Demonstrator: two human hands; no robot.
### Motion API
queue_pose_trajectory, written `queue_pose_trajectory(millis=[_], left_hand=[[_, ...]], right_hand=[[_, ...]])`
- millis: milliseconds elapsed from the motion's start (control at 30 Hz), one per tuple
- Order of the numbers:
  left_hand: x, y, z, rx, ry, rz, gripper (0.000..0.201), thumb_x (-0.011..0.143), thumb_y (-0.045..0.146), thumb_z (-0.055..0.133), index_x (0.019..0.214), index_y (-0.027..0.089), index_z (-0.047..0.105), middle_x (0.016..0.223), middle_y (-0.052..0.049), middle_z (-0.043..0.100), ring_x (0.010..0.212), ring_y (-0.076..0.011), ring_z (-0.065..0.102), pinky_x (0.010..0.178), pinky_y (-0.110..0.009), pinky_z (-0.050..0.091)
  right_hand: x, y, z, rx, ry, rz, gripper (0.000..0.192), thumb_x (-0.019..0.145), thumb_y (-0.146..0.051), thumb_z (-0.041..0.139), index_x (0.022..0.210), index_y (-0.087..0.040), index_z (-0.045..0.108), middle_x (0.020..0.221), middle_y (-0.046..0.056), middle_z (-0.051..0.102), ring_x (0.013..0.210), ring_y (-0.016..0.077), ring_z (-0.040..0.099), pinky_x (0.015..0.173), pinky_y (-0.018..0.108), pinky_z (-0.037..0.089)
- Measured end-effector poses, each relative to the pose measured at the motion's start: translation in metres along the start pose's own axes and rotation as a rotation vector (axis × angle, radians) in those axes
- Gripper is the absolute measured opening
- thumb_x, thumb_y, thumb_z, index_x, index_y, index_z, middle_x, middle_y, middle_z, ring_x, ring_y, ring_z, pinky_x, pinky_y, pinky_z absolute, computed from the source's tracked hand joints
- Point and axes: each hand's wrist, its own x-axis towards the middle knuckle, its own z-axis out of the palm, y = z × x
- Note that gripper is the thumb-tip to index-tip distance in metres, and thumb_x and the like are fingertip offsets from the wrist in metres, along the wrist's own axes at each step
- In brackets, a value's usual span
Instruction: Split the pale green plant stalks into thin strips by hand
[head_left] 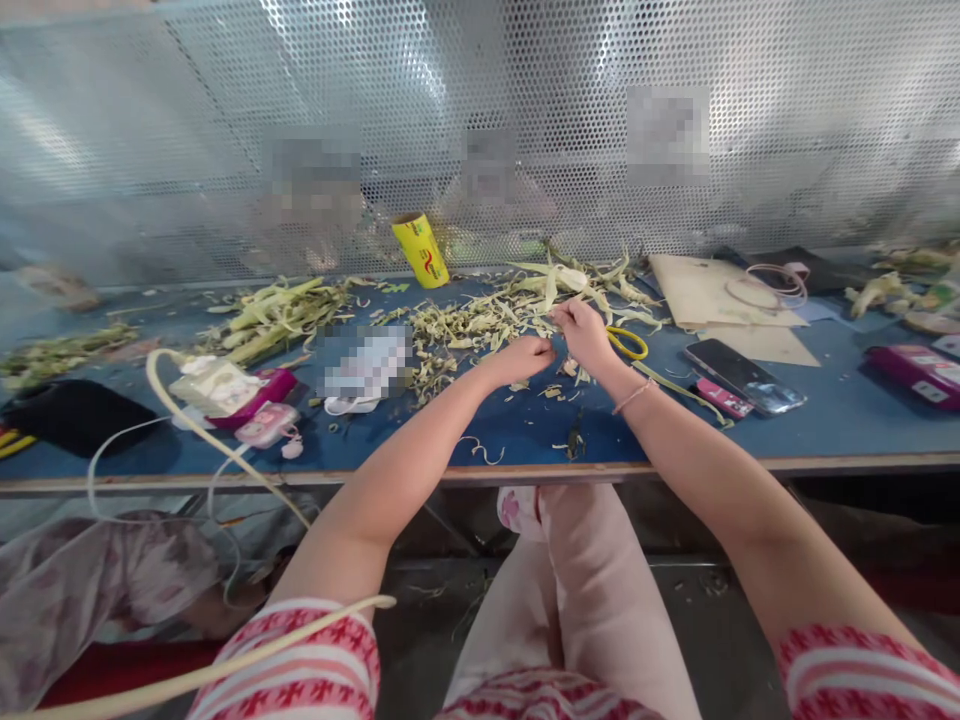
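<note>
My left hand (527, 357) and my right hand (583, 333) meet over the blue table (517, 430), both pinching a thin pale green leaf strip (556, 340) between them. Just beyond my hands lies a heap of cut leaf strips (480, 322). Yellow-handled scissors (628, 343) lie right of my right hand. A few leaf scraps (484, 450) are scattered on the table in front of me.
A yellow tape roll (421, 250) stands at the back by the perforated metal screen (480, 120). Green stalks (274, 315) lie at left, a phone (744, 374) and cardboard sheets (712, 290) at right. Pink items (262, 410) and a white cable (187, 420) sit at left.
</note>
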Motion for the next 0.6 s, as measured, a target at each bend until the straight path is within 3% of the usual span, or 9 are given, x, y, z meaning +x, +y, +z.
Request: queue_pose_trajectory(millis=[367, 467, 600], left_hand=[[-0.005, 0.011, 0.003, 0.064, -0.100, 0.064, 0.033, 0.077, 0.018, 0.047, 0.046, 0.019, 0.033, 0.046, 0.004, 0.031, 0.049, -0.0097, 0.029, 0.053, -0.028, 0.020], [-0.005, 0.012, 0.007, 0.077, -0.147, 0.061, 0.034, 0.078, 0.019, 0.048, 0.047, 0.019, 0.034, 0.047, 0.004, 0.033, 0.049, -0.0099, 0.030, 0.054, -0.028, 0.022], [-0.004, 0.006, 0.007, 0.110, -0.075, 0.050, 0.035, 0.080, 0.020, 0.048, 0.048, 0.020, 0.034, 0.047, 0.004, 0.033, 0.049, -0.0110, 0.032, 0.055, -0.028, 0.022]], right_hand=[[0.000, -0.004, -0.009, -0.124, 0.020, -0.137, 0.016, 0.078, -0.016, 0.048, 0.064, -0.022, 0.047, 0.077, 0.007, 0.060, 0.082, 0.0208, 0.053, 0.080, 0.035, 0.042], [0.002, -0.002, -0.011, -0.096, 0.032, -0.110, 0.013, 0.077, -0.017, 0.048, 0.066, -0.021, 0.049, 0.076, 0.006, 0.060, 0.080, 0.0197, 0.053, 0.078, 0.034, 0.041], [0.005, 0.000, -0.015, 0.094, 0.013, -0.005, 0.010, 0.080, -0.024, 0.050, 0.072, -0.021, 0.053, 0.072, 0.002, 0.055, 0.071, 0.0148, 0.049, 0.069, 0.029, 0.039]])
